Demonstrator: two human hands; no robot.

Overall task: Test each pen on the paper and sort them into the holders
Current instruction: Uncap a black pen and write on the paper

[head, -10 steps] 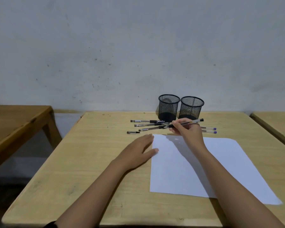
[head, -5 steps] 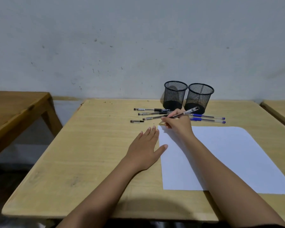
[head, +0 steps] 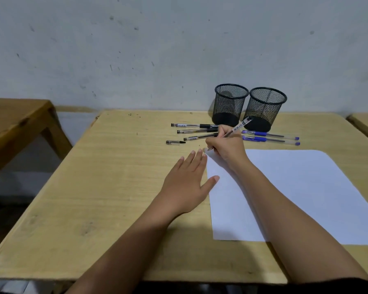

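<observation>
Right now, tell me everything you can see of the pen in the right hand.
The pen is slim, with a clear plastic-looking barrel, a white printed label and a black top end. The right hand grips its lower part in a writing hold. It slants, top end raised rightward, bare tip down at the far left corner of the paper. No ink mark shows there.

Dim, even indoor light; soft shadows hug the forearms [head: 136,240] on the table [head: 115,187]; the paper [head: 306,187] looks bluish; frame edges bow; detail slightly soft.
</observation>
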